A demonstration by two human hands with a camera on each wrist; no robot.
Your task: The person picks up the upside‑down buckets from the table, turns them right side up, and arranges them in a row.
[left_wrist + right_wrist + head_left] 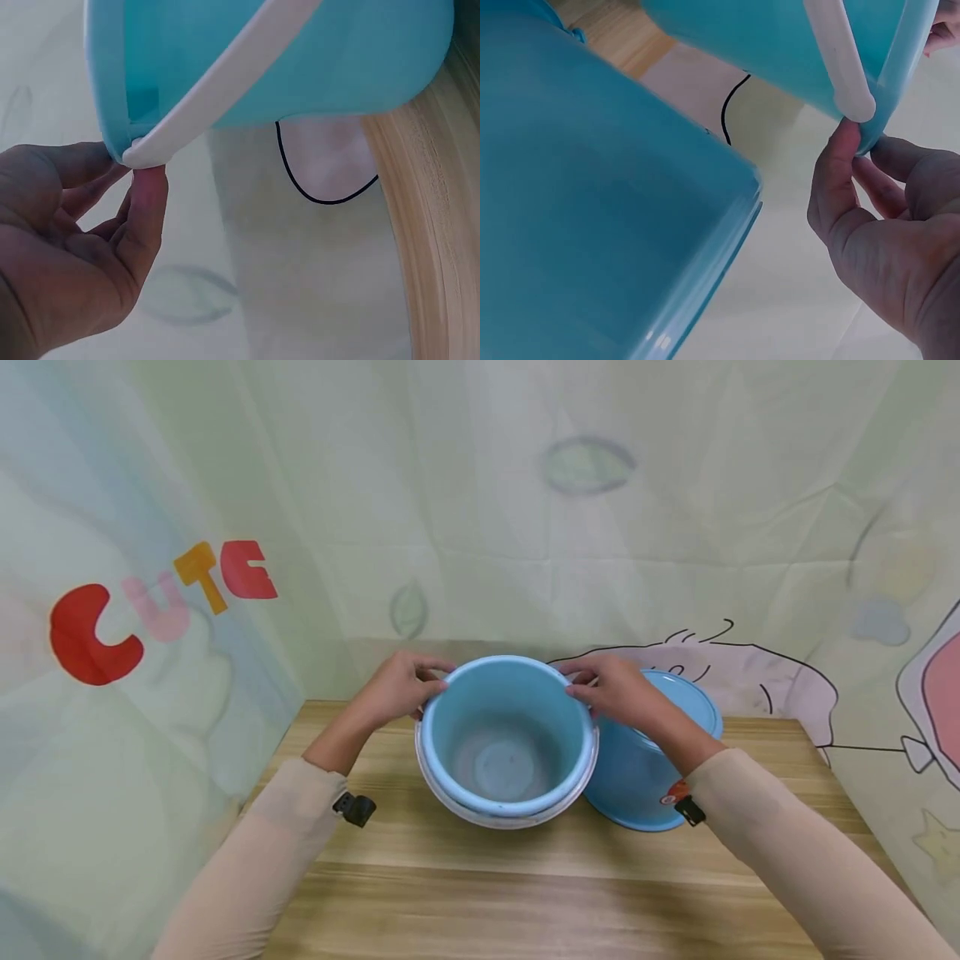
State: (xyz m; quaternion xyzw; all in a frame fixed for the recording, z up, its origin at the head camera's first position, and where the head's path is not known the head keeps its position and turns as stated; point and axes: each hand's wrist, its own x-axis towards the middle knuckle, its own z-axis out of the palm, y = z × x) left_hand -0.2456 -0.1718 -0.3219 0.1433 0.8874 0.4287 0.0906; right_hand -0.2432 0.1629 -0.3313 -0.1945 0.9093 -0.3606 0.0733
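Note:
A light blue bucket (504, 735) stands at the middle of the wooden table, its open top facing me and its inside bare. Its white handle (225, 82) hangs down along the near side. My left hand (408, 687) pinches the rim at the left, thumb and fingers about the edge by the handle's end, as the left wrist view shows. On the opposite side my right hand (611, 689) pinches the rim in the same way, a finger just under the handle's joint (855, 105). Beside it, partly behind my right forearm, is a second, darker blue bucket (637, 785).
The second bucket has a flat blue top (686, 697) and a red-orange sticker (675, 792). Wooden tabletop (465, 893) lies in front of both buckets. A printed cloth (480, 527) hangs behind and at the sides, with CUTE letters at the left.

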